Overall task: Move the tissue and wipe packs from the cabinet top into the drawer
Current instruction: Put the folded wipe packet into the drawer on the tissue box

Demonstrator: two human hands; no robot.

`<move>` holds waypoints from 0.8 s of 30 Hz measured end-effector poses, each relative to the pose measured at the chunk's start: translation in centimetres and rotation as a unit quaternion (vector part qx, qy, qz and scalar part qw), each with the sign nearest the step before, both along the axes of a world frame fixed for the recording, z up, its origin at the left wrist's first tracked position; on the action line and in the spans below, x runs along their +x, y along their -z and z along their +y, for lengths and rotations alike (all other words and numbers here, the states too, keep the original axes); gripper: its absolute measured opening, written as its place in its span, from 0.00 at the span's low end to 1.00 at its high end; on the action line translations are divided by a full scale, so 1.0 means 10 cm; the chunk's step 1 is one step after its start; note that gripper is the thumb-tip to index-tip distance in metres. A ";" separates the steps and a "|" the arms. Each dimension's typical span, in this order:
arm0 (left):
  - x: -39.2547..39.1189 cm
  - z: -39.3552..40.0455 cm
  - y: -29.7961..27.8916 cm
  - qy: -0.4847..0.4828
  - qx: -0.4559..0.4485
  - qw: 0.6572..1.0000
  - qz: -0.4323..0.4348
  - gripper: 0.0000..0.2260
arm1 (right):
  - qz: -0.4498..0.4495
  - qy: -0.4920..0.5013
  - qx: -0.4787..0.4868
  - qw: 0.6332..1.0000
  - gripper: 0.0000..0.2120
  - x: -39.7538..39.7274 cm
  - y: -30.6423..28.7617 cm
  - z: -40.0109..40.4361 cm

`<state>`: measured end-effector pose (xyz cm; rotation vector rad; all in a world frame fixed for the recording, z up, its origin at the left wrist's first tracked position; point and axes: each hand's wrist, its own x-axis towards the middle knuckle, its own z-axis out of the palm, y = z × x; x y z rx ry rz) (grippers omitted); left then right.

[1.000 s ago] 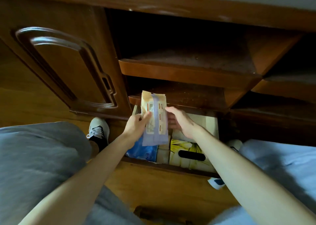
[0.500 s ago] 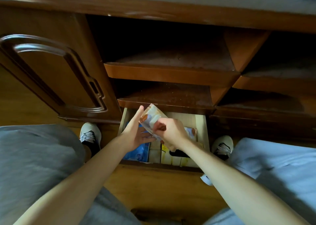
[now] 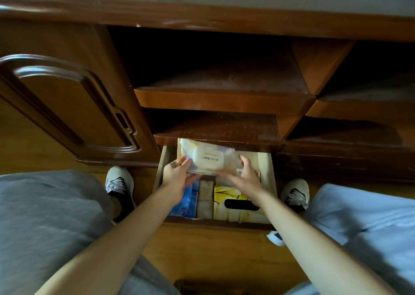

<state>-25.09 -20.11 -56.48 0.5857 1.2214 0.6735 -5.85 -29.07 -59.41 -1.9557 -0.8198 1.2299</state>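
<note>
Seen from above, left to right: a carved cabinet door (image 3: 67, 106) at far left, closed, dark brown and glossy. Below it, a grey trouser leg (image 3: 45, 223) and a pale sneaker (image 3: 119, 183) planted on the wooden floor (image 3: 202, 256). At centre, two bare open shelves (image 3: 224, 101) stacked one above the other, and under them a pulled-out drawer (image 3: 160, 166) with pale inner walls. Inside the drawer, from the left: a blue pack (image 3: 187, 202) lying along the left wall, a narrow beige pack (image 3: 205, 199) beside it, then a yellow tissue box (image 3: 238, 205) with a dark oval slot on top. Over the back half of the drawer, held flat with lid facing up, a wipe pack (image 3: 206, 157) with a white flip lid, its far edge tucked under the lower shelf's front lip. Left hand (image 3: 177, 178) gripping the pack's near left corner, thumb on top, fingers curled underneath. Right hand (image 3: 244, 176) at the pack's right end, fingers spread and fairly straight, tips touching the near right edge; no firm grasp visible. Both forearms reaching in from the bottom of the frame. Further right, a second sneaker (image 3: 295, 196), a light grey trouser leg (image 3: 370, 227), and more open shelving at the edge.
</note>
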 end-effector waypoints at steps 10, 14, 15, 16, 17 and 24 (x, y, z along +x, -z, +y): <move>0.11 -0.03 0.14 0.185 0.209 0.917 0.285 0.16 | 0.223 0.201 0.057 0.952 0.14 0.28 -0.07 -0.07; -0.02 0.07 0.25 0.228 0.295 0.848 0.377 0.16 | 0.170 0.271 0.022 0.947 0.10 0.40 0.09 -0.20; -0.07 0.09 0.30 0.262 0.315 0.813 0.414 0.17 | 0.158 0.277 0.013 0.948 0.10 0.41 0.12 -0.24; -0.10 0.10 0.35 0.302 0.333 0.775 0.445 0.18 | 0.143 0.281 0.005 0.949 0.09 0.42 0.15 -0.26; -0.14 0.09 0.40 0.340 0.346 0.740 0.466 0.19 | 0.128 0.282 0.000 0.951 0.08 0.42 0.17 -0.28; -0.29 0.04 0.65 0.456 0.405 0.595 0.523 0.22 | 0.072 0.327 -0.018 0.942 0.07 0.43 0.36 -0.19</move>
